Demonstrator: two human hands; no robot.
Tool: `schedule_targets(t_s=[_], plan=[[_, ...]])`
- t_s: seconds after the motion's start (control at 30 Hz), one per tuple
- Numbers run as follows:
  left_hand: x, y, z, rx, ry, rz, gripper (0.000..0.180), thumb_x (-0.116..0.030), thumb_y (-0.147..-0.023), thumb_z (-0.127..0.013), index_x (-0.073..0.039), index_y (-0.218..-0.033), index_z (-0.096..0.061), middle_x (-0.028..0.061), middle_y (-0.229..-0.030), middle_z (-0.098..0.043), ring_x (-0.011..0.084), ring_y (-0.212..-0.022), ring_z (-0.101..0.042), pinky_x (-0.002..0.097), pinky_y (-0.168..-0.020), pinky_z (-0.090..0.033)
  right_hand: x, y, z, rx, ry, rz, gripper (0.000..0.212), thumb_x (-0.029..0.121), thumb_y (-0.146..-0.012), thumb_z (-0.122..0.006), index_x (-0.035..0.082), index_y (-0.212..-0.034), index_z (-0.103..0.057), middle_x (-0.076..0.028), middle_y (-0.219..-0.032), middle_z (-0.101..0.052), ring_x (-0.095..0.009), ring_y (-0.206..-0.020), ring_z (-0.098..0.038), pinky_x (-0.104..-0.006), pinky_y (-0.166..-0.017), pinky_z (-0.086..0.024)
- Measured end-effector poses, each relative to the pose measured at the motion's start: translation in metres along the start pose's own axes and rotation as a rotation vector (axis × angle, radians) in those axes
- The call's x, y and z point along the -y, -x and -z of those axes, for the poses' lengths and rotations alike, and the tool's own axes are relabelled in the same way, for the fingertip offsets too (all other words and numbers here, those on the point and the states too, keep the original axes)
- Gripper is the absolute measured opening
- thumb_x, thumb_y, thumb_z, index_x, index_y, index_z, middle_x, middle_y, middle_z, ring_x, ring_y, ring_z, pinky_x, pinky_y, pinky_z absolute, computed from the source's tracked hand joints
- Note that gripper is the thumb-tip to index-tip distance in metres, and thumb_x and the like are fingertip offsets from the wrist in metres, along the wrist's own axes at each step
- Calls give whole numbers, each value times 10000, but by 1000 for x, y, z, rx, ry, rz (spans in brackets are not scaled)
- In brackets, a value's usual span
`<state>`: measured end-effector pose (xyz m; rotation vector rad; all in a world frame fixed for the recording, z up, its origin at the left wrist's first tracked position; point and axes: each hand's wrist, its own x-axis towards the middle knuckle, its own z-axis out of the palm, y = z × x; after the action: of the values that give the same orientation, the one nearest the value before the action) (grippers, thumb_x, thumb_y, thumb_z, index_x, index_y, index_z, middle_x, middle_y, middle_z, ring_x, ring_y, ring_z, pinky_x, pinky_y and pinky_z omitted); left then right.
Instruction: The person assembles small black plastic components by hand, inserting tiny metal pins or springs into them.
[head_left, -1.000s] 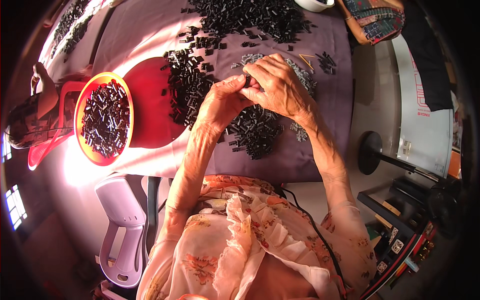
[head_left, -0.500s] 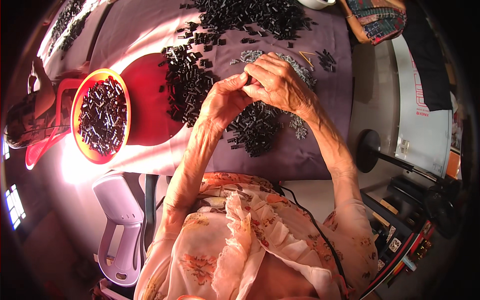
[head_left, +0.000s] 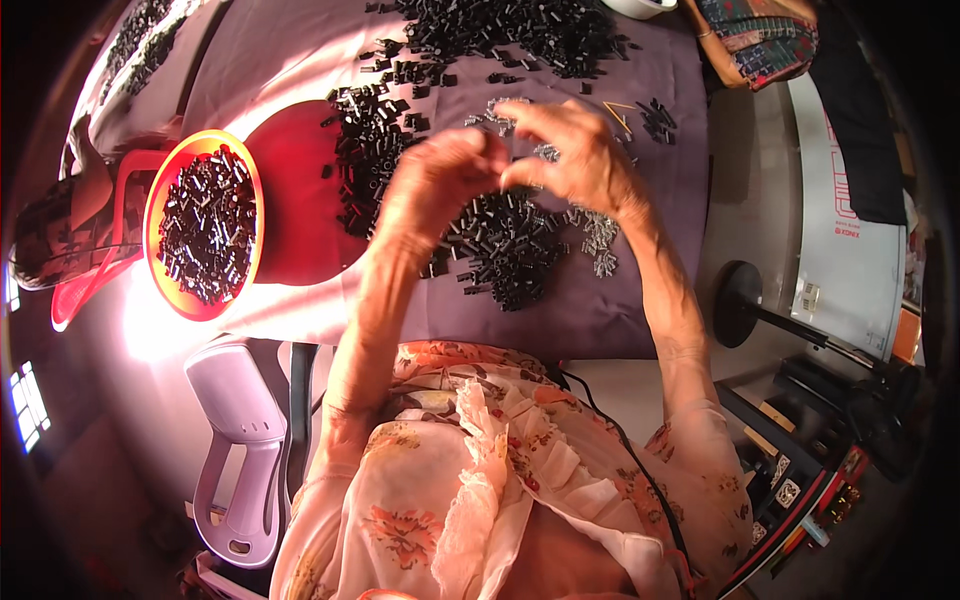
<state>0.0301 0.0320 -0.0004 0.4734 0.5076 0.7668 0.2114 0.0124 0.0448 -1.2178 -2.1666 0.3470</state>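
Observation:
Over the table, my left hand (head_left: 437, 178) is curled and blurred by motion, its fingers drawn together. Whatever is in them cannot be made out. Close beside it, my right hand (head_left: 582, 160) has thumb and forefinger spread apart, with nothing seen between them. Under and in front of my hands lies a heap of small black plastic pieces (head_left: 512, 255). Small grey metal-looking pieces (head_left: 597, 235) are scattered right of that heap and partly hidden under my right hand. Another pile of black tubular pieces (head_left: 365, 165) spreads left of my left hand.
An orange-rimmed basin (head_left: 258, 190) full of black pieces stands left, next to a red round surface (head_left: 295, 200). A large black pile (head_left: 510, 35) covers the far table. A yellow V-shaped item (head_left: 618, 115) lies far right. Another person's arm (head_left: 715, 60) shows at the far right corner.
My hands have come apart from their joint grip on a small dark piece. The right fingers have spread, and the left hand has shifted slightly left.

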Motion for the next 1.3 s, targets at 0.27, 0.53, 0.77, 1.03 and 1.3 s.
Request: schedule_targets(t_s=[0.27, 0.53, 0.77, 1.03, 1.3], plan=[[-104, 71, 64, -847, -1139, -669, 259, -192, -781, -632, -9, -963, -632, 74, -868, -642, 142, -772, -589, 243, -726, -457, -51, 40, -31, 97, 156, -117, 91, 20, -723, -554, 18, -806, -590, -81, -712, -570, -243, -673, -564, -324, -605, -456], [-141, 115, 153, -1170, -1695, -563, 237, -238, -774, -620, -98, -963, -644, 88, -830, -656, 202, -751, -623, 310, -687, -468, -58, 44, -61, 188, 353, -17, 70, 42, -710, -571, 75, -772, -575, -43, -734, -509, -200, -753, -491, -321, -724, -374], [-82, 81, 79, -651, -1470, -804, 226, -3, -730, -619, -81, -941, -644, 58, -891, -647, 123, -741, -607, 234, -657, -471, -34, 43, -49, -14, -563, -563, 121, 67, -726, -636, 20, -836, -619, -36, -745, -630, -88, -695, -574, -213, -639, -451], [20, 34, 8, -208, -520, -165, 248, -145, -783, -641, 22, -963, -613, 47, -800, -632, 88, -698, -557, 218, -658, -457, 26, 36, -56, -11, -460, -495, 157, 6, -728, -601, 32, -883, -595, -37, -779, -625, -99, -736, -585, -229, -672, -467], [33, 41, 16, -216, -482, -144, 250, -89, -774, -638, 25, -992, -593, 49, -817, -623, 93, -708, -566, 216, -695, -452, 27, 43, -63, -64, -630, -520, 147, 6, -753, -598, 21, -899, -587, -29, -791, -619, -86, -730, -578, -224, -662, -465]])
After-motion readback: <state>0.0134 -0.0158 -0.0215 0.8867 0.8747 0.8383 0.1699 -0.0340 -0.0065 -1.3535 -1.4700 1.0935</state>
